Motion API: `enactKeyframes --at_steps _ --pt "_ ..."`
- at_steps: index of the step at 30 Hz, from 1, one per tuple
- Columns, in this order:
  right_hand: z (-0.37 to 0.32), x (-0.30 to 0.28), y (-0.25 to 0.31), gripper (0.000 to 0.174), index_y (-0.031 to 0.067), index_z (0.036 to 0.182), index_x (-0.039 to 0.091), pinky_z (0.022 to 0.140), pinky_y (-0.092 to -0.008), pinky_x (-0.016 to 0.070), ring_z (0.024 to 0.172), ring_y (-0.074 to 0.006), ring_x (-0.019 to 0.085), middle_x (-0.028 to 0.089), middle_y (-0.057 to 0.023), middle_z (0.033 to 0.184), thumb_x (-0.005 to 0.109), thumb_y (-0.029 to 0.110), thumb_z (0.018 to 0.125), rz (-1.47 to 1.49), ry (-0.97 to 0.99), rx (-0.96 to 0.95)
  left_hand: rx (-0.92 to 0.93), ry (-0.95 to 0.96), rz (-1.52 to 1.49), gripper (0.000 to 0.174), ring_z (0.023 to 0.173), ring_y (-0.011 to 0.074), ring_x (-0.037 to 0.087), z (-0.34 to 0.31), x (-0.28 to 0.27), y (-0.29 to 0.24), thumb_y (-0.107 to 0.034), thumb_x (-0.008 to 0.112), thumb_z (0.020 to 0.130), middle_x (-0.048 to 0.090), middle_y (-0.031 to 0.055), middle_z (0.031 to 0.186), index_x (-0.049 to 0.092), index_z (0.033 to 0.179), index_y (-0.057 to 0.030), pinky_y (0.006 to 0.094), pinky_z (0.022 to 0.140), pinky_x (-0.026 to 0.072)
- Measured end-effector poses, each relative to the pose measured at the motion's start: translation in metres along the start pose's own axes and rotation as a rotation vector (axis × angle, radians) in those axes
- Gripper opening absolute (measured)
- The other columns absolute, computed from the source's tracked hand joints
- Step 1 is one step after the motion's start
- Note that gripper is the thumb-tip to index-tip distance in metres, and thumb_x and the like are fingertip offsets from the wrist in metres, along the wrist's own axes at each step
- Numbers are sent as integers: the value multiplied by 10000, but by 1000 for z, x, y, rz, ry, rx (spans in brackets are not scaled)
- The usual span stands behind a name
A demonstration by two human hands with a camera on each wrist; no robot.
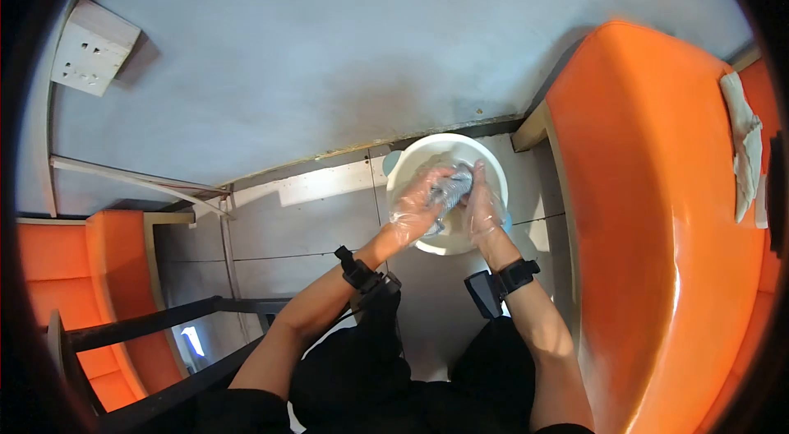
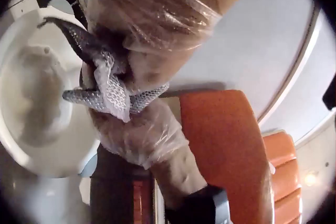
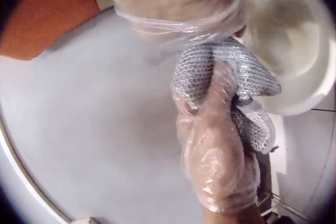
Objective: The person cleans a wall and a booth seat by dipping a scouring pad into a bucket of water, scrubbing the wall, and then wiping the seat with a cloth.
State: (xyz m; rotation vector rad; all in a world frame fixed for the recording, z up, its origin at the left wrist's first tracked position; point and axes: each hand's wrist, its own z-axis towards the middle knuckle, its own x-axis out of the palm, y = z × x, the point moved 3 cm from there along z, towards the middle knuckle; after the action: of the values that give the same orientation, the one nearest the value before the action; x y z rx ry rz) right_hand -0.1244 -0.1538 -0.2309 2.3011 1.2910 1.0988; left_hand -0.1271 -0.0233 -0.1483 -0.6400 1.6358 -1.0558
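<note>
Both hands wear thin clear plastic gloves and meet above a white basin (image 1: 407, 167), which stands on the tiled floor close to the grey wall. The left hand (image 1: 415, 212) grasps a grey mesh cloth (image 1: 450, 190) from one side, with its fingers curled round the fabric. The right hand (image 1: 485, 205) grasps the same cloth from the other side, also with curled fingers. The cloth is bunched into a tight wad between the two palms. It is over the basin, and I cannot tell if it touches the rim. In the left wrist view one darker corner of the cloth sticks out towards the basin. Cloudy water lies in the basin.

Each wrist carries a black strap. At the right there is an orange bench (image 1: 657, 187), and a white rag (image 1: 744, 138) lies on it, well apart from the hands. A second orange seat (image 1: 107, 270) is at the left. A socket plate (image 1: 90, 46) sits on the wall.
</note>
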Motion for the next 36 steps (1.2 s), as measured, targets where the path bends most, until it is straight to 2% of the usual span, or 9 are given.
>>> enactKeyframes --at_steps 6,9,14,20,23,25,29,31,36 --pt "-5 -3 11 502 60 1261 561 969 -320 416 1080 -151 538 573 -65 1235 366 458 1026 -158 -148 -123 -34 76 -88 407 1085 268 593 10 -13 7 -85 665 841 614 75 1160 571 1225 -181 360 957 475" --pt "-5 -5 10 438 91 1221 583 920 -293 442 1021 -124 564 607 -42 1186 388 432 1027 -242 -178 -90 74 173 245 383 1050 289 603 10 -12 11 -71 661 842 618 88 1148 593 1201 -183 377 926 492" --pt "-16 -6 15 363 97 1175 599 880 -282 475 948 -113 601 659 -25 1073 450 388 1016 -224 -127 -119 191 -404 429 607 1002 342 590 13 -76 -22 117 593 709 573 112 1142 621 1211 -223 404 823 528" --pt "-10 -3 11 335 91 1156 607 861 -283 486 926 -110 608 667 -27 1045 475 363 1013 -227 -119 -111 708 -544 756 509 947 302 591 35 -126 -3 112 641 719 579 120 1099 644 1141 -173 369 758 523" --pt "-13 4 10 316 71 1147 607 861 -297 485 947 -132 605 653 -54 1066 497 328 1002 -312 -110 -139 336 -382 529 399 959 307 589 40 -103 37 66 660 747 586 137 1058 664 1090 -137 345 801 507" --pt "-13 1 9 297 57 1141 607 866 -310 483 957 -154 604 644 -76 1073 527 298 986 -368 -118 -175 375 -309 773 330 999 292 586 40 -84 58 35 638 782 581 141 1054 659 1091 -80 345 873 484" --pt "-28 -23 32 351 37 1194 538 944 -418 461 1051 -326 582 583 -174 1170 589 207 891 -1350 -414 -767 162 -276 61 392 1070 205 562 23 -52 78 -30 635 834 587 114 1125 554 1216 -4 318 948 455" --pt "-32 -36 41 419 44 1254 503 964 -423 458 1087 -307 567 549 -172 1205 601 218 885 -1739 -597 -837 -526 -421 -388 414 1105 201 554 13 -50 45 -73 647 868 589 100 1171 507 1250 -1 314 977 439" --pt "12 -82 9 452 70 1320 488 829 -334 511 898 -253 625 658 -128 951 528 352 968 -1375 -588 -255 -503 -611 -878 429 1107 210 555 12 -55 106 -164 649 896 583 103 1178 476 1255 -7 325 937 466"
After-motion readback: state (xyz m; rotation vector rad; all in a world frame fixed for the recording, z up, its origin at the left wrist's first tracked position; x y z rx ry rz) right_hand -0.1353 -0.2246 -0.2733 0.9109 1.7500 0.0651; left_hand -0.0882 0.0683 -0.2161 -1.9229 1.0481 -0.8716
